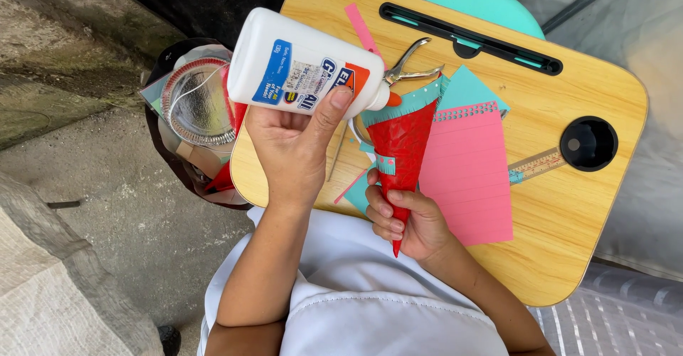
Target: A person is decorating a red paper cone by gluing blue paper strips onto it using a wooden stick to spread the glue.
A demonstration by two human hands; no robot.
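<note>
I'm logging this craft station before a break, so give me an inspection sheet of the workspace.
Surface: wooden lap desk with a slot and a round cup hole.
Job's things: white glue bottle tipped, nozzle at the rim of a red paper cone.
Clutter: pink lined paper, teal paper, metal hole punch, ruler, pink strip.
Hands: left hand grips the bottle; right hand holds the cone's tip.
Cables: nothing seen.
Surroundings: concrete floor, bag of supplies, teal stool.
</note>
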